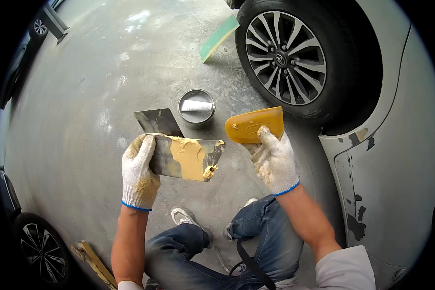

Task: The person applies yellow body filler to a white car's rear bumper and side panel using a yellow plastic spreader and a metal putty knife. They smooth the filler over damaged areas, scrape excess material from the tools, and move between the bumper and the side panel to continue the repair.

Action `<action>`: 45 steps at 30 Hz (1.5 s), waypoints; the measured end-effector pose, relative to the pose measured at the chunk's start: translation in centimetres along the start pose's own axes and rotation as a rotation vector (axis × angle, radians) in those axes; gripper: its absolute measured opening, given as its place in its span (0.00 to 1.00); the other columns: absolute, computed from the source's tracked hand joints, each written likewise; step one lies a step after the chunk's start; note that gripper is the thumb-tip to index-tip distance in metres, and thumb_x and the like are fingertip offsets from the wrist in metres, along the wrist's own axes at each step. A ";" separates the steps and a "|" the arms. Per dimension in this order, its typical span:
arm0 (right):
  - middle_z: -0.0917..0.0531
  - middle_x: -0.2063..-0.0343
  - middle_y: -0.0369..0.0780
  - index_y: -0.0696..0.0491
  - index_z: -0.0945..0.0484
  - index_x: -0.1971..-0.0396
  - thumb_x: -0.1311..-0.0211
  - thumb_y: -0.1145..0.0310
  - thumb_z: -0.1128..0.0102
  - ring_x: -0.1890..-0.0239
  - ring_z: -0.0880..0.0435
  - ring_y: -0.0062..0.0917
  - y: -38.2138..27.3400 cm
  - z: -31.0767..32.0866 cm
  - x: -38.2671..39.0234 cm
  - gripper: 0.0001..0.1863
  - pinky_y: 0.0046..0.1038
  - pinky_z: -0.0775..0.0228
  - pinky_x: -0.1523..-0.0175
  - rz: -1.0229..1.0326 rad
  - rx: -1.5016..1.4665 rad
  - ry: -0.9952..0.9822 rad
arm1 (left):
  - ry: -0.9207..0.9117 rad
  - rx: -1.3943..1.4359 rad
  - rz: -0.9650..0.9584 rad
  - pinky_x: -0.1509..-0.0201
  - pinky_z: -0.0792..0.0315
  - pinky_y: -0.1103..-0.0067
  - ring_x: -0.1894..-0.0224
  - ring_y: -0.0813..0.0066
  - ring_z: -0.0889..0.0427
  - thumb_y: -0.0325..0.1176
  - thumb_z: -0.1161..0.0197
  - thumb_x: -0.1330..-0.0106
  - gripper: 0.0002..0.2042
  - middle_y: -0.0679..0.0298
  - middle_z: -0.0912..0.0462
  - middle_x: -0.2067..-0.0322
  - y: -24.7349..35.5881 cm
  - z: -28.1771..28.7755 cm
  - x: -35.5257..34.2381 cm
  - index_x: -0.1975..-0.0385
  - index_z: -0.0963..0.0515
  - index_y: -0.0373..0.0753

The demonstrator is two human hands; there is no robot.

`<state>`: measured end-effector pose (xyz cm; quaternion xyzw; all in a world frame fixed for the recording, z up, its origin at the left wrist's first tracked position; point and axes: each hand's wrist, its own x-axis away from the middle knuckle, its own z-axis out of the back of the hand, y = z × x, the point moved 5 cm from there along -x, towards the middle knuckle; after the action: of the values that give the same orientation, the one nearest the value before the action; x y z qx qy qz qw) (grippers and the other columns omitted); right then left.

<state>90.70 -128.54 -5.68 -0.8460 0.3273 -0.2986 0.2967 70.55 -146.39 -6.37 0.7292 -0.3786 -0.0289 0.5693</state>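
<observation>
My left hand [140, 169], in a white knit glove with a blue cuff, grips the left end of a flat dark mixing plate [166, 162]. Cream-yellow putty [189, 157] is spread in a band across the plate, with a small lump at its lower right corner. In my right hand [275, 162], gloved alike and smudged with putty, is a yellow plastic spreader [255, 122], thumb on its face. The spreader is held up to the right of the plate, apart from it. Both are above the floor, in front of my bent knees.
A round tin [196, 120] with a white tube [198, 106] on top stands beyond the plate, beside a dark flat sheet [162, 122]. A green strip [219, 38] leans by the car wheel [286, 58]. At right, the car's body panel [391, 193] has chipped paint.
</observation>
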 end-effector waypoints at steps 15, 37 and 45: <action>0.20 0.59 0.41 0.57 0.30 0.54 0.35 0.81 0.40 0.56 0.16 0.26 -4.5 -2.0 15.1 0.12 0.37 0.18 0.46 0.104 0.153 -0.175 | 0.087 -0.165 -0.249 0.63 0.23 0.81 0.69 0.78 0.18 0.31 0.41 0.29 0.10 0.62 0.16 0.68 2.0 -0.5 14.8 0.59 0.20 0.29; 0.18 0.60 0.39 0.59 0.27 0.54 0.36 0.76 0.35 0.59 0.15 0.22 -4.3 0.0 16.3 0.13 0.28 0.16 0.55 0.074 0.551 -0.198 | -0.117 -0.473 -0.112 0.69 0.23 0.80 0.74 0.78 0.18 0.34 0.41 0.33 0.12 0.63 0.17 0.72 1.4 -1.7 12.2 0.63 0.19 0.29; 0.18 0.62 0.39 0.59 0.26 0.54 0.38 0.75 0.34 0.60 0.15 0.21 -3.3 1.2 15.7 0.14 0.27 0.17 0.56 0.007 0.692 -0.173 | -0.099 -0.309 -0.117 0.69 0.21 0.79 0.74 0.77 0.17 0.35 0.40 0.32 0.13 0.61 0.16 0.71 2.8 -2.0 11.7 0.63 0.19 0.28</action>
<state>102.31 -137.62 0.67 -0.7165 0.1835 -0.3177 0.5933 78.36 -151.82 1.26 0.6515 -0.3541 -0.1558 0.6526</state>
